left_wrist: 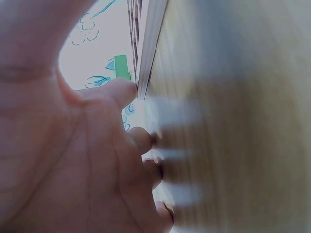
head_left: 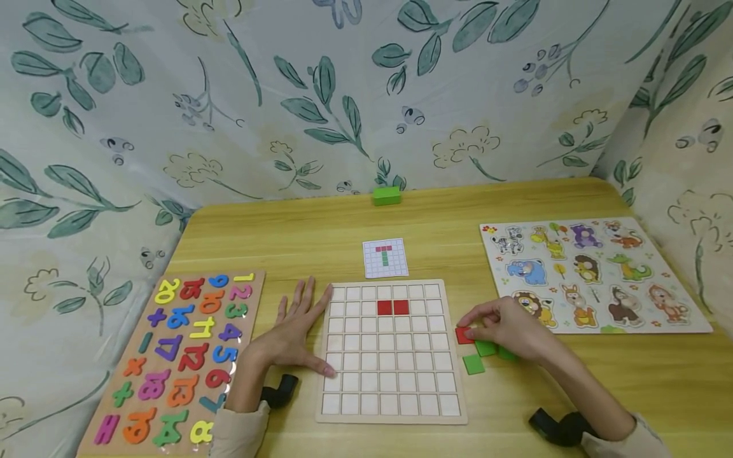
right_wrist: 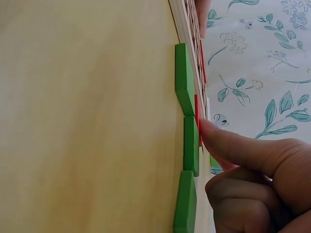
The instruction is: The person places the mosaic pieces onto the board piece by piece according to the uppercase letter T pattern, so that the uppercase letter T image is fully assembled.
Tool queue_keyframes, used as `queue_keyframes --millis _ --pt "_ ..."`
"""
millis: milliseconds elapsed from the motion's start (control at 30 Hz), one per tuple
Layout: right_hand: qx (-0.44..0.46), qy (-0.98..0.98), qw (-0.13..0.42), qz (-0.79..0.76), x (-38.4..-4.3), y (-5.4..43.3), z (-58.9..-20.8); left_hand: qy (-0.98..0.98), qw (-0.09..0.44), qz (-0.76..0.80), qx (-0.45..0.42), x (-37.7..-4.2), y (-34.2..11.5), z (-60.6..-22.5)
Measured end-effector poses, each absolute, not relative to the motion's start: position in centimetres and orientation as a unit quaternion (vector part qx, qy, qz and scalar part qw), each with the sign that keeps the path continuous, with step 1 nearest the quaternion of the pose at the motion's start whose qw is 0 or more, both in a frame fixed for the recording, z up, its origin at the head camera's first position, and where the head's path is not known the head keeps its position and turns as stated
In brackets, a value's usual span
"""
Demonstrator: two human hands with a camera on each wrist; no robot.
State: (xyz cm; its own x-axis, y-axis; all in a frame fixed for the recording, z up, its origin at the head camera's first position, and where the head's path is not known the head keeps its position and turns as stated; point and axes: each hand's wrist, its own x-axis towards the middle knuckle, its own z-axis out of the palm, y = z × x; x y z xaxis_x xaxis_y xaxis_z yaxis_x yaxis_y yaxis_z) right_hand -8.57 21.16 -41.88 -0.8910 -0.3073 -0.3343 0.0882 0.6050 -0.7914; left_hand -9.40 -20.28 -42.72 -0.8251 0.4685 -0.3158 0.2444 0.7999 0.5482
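Note:
A white grid board (head_left: 343, 388) lies in the middle of the table, with two red tiles (head_left: 392, 308) side by side in its second row. My left hand (head_left: 298, 321) lies flat and open on the table, its thumb (left_wrist: 121, 91) against the board's left edge (left_wrist: 151, 43). Right of the board, my right hand (head_left: 504, 324) curls over a red tile (head_left: 462, 335) and pinches it; the index fingertip (right_wrist: 206, 128) touches this red tile (right_wrist: 197, 119), which sits just above the green tiles (right_wrist: 184, 80). Three green tiles (head_left: 473, 364) lie under and beside that hand.
A small pattern card (head_left: 385, 258) with a red and green T lies behind the board. A green block (head_left: 386, 195) stands at the table's back edge. A number puzzle (head_left: 177, 356) fills the left side, an animal puzzle (head_left: 590, 273) the right. Leaf-patterned cloth walls surround the table.

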Motion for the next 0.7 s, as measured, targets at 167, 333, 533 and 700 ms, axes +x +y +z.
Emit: queue_keyframes --millis 167,333,533,700 --pt "-0.059 0.871 0.217 -0.436 -8.67 21.20 -41.81 0.921 0.223 0.254 0.195 -9.46 -20.29 -42.66" --pt "-0.059 0.870 0.217 -0.439 -8.53 21.23 -41.73 0.922 0.224 0.252 0.193 -9.42 -20.28 -42.72" --pt "-0.050 0.868 0.219 -0.442 -8.17 21.00 -41.64 0.921 0.221 0.254 0.194 -9.35 -20.36 -42.78" --pt "-0.048 0.870 0.210 -0.443 -7.96 20.73 -41.85 0.921 0.221 0.256 0.193 -9.36 -20.37 -42.84"
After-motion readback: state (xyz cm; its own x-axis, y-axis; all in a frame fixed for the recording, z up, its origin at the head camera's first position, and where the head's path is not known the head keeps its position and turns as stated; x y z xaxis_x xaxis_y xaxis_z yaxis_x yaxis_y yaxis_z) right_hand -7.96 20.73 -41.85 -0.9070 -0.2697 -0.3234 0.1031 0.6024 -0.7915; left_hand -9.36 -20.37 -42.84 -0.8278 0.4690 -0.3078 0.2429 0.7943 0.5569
